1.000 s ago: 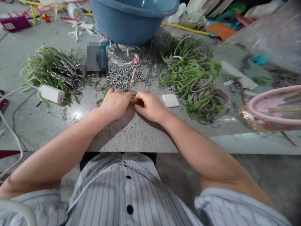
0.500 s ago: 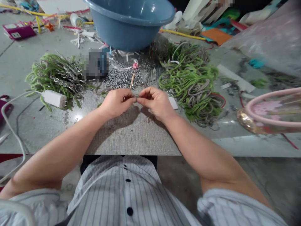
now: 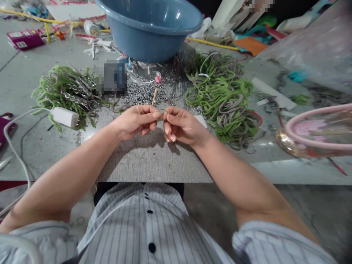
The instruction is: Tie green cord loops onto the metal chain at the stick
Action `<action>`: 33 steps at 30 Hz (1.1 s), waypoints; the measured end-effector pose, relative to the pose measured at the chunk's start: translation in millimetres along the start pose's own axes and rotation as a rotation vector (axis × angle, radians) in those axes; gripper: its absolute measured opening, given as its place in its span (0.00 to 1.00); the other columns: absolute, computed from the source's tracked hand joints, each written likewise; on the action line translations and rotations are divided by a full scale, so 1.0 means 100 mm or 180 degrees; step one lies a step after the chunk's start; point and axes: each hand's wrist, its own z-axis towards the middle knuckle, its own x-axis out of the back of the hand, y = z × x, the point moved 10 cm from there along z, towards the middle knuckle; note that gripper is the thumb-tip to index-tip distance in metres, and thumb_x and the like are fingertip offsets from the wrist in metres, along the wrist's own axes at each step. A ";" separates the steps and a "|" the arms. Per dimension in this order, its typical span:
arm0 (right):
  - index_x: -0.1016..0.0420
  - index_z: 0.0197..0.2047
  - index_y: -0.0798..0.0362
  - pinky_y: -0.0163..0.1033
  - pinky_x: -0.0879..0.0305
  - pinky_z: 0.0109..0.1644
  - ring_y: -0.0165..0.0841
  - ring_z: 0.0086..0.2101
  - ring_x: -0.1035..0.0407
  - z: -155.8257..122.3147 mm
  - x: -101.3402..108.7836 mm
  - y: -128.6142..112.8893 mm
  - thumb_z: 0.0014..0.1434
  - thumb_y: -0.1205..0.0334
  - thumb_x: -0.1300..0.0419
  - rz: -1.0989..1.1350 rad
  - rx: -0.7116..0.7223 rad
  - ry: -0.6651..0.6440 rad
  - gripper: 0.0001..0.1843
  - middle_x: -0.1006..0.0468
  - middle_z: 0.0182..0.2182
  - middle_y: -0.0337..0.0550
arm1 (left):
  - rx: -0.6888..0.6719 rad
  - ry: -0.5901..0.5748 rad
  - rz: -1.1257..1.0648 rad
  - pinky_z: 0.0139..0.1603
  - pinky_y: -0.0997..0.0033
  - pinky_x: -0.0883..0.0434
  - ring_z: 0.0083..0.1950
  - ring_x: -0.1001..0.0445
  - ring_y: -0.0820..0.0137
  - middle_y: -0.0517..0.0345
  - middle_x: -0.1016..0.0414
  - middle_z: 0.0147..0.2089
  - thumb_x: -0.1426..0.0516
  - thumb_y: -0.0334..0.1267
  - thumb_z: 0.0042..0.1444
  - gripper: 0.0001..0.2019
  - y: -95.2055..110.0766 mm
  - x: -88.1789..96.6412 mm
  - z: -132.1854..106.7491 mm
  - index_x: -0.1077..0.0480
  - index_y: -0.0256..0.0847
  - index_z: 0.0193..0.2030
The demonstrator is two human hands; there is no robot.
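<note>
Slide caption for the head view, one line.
Left hand and right hand pinch a thin piece between green-and-grey cord piles, a blue basin beyond.

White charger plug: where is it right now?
In the head view, the white charger plug lies on the left side, at the near edge of the green-and-grey cord bundle, left of the left hand.

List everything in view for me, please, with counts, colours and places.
plastic basin: one, blue, back centre
cord bundles: two, green-grey, left and right
metal fittings: many, silver, before basin
stick: one, tan, centre
charging adapter: one, white, left
boxy items: two, purple, left
plastic sheeting: one, clear, back right
rimmed object: one, pink, right
scraps: many, mixed, back
tabletop: one, grey, beneath
strand: one, colour unclear, centre
left hand, right hand: one each, bare, at strand
</note>
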 end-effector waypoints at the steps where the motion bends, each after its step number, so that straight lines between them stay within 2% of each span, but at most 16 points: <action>1: 0.32 0.33 0.51 0.31 0.31 0.21 0.24 0.14 0.34 -0.01 -0.03 0.00 0.51 0.51 0.31 0.0079 -0.0007 -0.0090 0.17 0.23 0.19 0.30 | 0.0013 -0.0072 -0.0102 0.15 0.81 0.44 0.14 0.39 0.81 0.64 0.31 0.19 0.39 0.37 0.56 0.09 0.00 -0.02 -0.01 0.33 0.37 0.28; 5: 0.32 0.30 0.52 0.32 0.29 0.23 0.25 0.16 0.31 -0.02 -0.10 0.01 0.52 0.48 0.32 0.0191 -0.0064 -0.0243 0.18 0.22 0.20 0.31 | 0.0016 -0.0288 -0.0240 0.16 0.80 0.41 0.17 0.36 0.79 0.61 0.30 0.19 0.40 0.43 0.57 0.12 0.00 -0.09 -0.02 0.31 0.36 0.29; 8: 0.32 0.26 0.53 0.31 0.29 0.22 0.25 0.16 0.31 -0.01 -0.09 0.07 0.52 0.43 0.33 0.0146 -0.0209 -0.0189 0.21 0.24 0.19 0.32 | 0.0174 -0.0415 -0.0142 0.13 0.81 0.47 0.13 0.41 0.81 0.63 0.34 0.16 0.39 0.45 0.56 0.14 -0.04 -0.13 -0.03 0.31 0.36 0.28; 12: 0.29 0.28 0.54 0.30 0.29 0.23 0.24 0.17 0.31 0.00 -0.06 0.12 0.52 0.45 0.33 -0.0032 -0.0339 -0.0146 0.20 0.25 0.18 0.33 | 0.0410 -0.0520 0.0049 0.11 0.83 0.52 0.11 0.49 0.83 0.65 0.35 0.14 0.40 0.39 0.57 0.10 -0.09 -0.15 -0.06 0.32 0.36 0.29; 17: 0.29 0.29 0.55 0.30 0.28 0.23 0.25 0.18 0.30 0.02 0.03 0.17 0.49 0.43 0.32 -0.0124 -0.0422 0.0004 0.22 0.24 0.19 0.34 | 0.0360 -0.0305 0.0091 0.12 0.82 0.50 0.12 0.45 0.82 0.62 0.34 0.15 0.44 0.34 0.60 0.10 -0.06 -0.10 -0.06 0.33 0.36 0.27; 22: 0.31 0.26 0.53 0.32 0.29 0.24 0.26 0.18 0.30 0.03 0.07 0.17 0.47 0.41 0.32 -0.0166 -0.0382 0.0109 0.23 0.25 0.19 0.35 | 0.0232 0.0020 0.0135 0.15 0.81 0.46 0.15 0.42 0.81 0.62 0.35 0.16 0.43 0.36 0.60 0.12 -0.03 -0.05 -0.04 0.34 0.37 0.25; 29: 0.31 0.23 0.53 0.30 0.32 0.23 0.24 0.20 0.33 0.04 0.10 0.13 0.46 0.41 0.31 -0.0385 -0.0228 0.0334 0.24 0.29 0.20 0.34 | 0.0003 -0.0046 0.0443 0.15 0.80 0.46 0.16 0.41 0.82 0.63 0.36 0.17 0.38 0.45 0.56 0.17 0.00 -0.07 -0.02 0.35 0.36 0.24; 33: 0.32 0.23 0.53 0.29 0.34 0.22 0.23 0.21 0.35 0.04 0.12 0.13 0.47 0.42 0.31 -0.0412 -0.0186 0.0422 0.24 0.31 0.19 0.32 | 0.0064 0.0041 0.0634 0.17 0.81 0.43 0.16 0.39 0.82 0.62 0.33 0.18 0.42 0.42 0.60 0.16 -0.01 -0.03 -0.02 0.34 0.35 0.25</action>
